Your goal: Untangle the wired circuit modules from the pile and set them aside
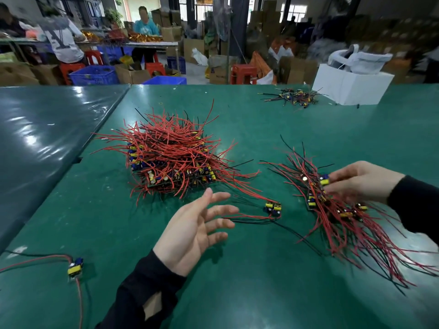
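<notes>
Green matted worktop (pixel 237 293) fronts a carton-filled workshop. Far left lies one stray yellow-and-blue module (pixel 75 269). Tangled pile of red-wired circuit modules (pixel 171 157) sits centre-left. Left hand (pixel 192 233) hovers, fingers spread, empty; a loose two-module piece (pixel 273 208) lies just right of its fingertips, wires trailing leftward. Right hand (pixel 361 181) pinches a module atop the sorted red-wired bundle (pixel 344 214); open room at the near edge
</notes>
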